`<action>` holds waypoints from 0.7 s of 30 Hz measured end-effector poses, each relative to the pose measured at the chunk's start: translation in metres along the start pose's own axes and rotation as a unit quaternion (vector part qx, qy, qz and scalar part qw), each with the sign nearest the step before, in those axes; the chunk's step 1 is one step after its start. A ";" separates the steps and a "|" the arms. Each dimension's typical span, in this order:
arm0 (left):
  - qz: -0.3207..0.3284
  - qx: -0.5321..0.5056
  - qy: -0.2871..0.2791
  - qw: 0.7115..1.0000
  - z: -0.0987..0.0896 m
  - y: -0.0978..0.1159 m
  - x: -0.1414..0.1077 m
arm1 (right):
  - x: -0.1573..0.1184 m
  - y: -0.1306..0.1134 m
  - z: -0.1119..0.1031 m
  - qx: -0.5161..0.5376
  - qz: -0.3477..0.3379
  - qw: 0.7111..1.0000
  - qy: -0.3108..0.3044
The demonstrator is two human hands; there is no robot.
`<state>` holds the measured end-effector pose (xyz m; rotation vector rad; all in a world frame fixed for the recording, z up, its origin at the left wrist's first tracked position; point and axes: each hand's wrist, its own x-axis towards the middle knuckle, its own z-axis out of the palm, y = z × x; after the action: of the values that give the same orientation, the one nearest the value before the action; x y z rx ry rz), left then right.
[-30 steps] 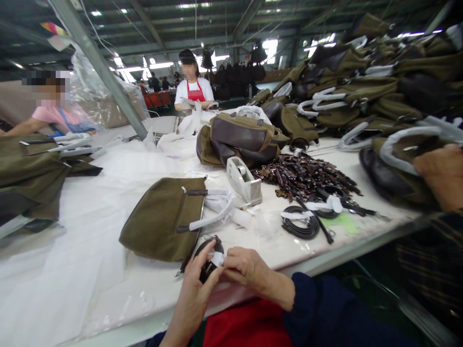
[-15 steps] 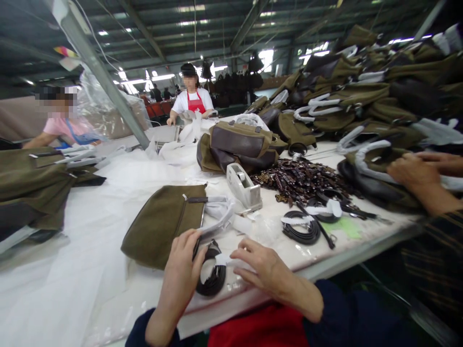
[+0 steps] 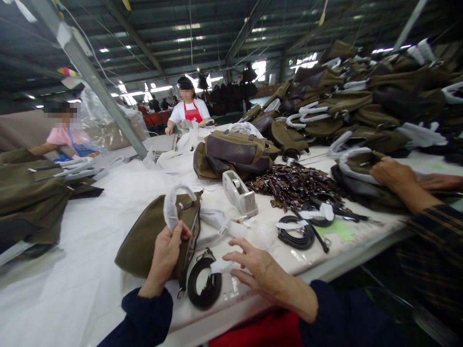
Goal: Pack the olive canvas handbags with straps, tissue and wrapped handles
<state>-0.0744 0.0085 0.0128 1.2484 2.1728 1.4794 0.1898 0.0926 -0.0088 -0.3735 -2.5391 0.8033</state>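
An olive-green bag (image 3: 144, 236) with a zip lies on the table in front of me. My left hand (image 3: 167, 250) is closed around one of its handles, a loop wrapped in white padding (image 3: 169, 208), and holds it up above the bag. The other wrapped handle (image 3: 213, 224) lies to the right of the bag. A coiled black strap (image 3: 205, 284), bound with white paper, rests by the bag's near end. Over the table just right of this coil, my right hand (image 3: 253, 265) has its fingers apart and holds nothing.
A tape dispenser (image 3: 239, 195) stands beyond my hands, beside a heap of dark brown chain-like pieces (image 3: 296, 185). More coiled straps (image 3: 296, 233) lie to the right. Olive bags are piled at the right (image 3: 347, 106). A co-worker's hand (image 3: 394, 176) grips another bag at the right.
My left hand has moved from beside the coiled strap to the wrapped handle and lifted it over the bag. My right hand has hardly moved and stays spread.
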 end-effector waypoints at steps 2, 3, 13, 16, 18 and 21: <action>-0.002 -0.047 0.022 0.999 -0.007 0.006 -0.002 | 0.009 0.000 -0.005 0.010 -0.013 0.999 0.034; -0.004 -0.079 0.031 0.996 -0.010 0.010 -0.003 | 0.015 -0.001 -0.008 0.010 -0.024 0.998 0.050; -0.033 -0.450 0.037 0.892 -0.050 0.050 -0.004 | 0.096 -0.009 0.014 -0.138 -0.130 0.981 -0.042; -0.050 -0.511 0.043 0.857 -0.072 0.044 -0.005 | 0.104 -0.013 0.024 -0.154 -0.145 0.974 -0.086; -0.056 -0.527 0.050 0.847 -0.081 0.039 -0.009 | 0.105 -0.015 0.028 -0.159 -0.145 0.969 -0.120; -0.060 -0.528 0.032 0.847 -0.082 0.033 -0.012 | 0.103 -0.014 0.030 -0.161 -0.142 0.964 -0.159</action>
<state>-0.0991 -0.0497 0.0753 0.6267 1.0218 2.1606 0.0842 0.1059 0.0121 0.0293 -2.9403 0.3627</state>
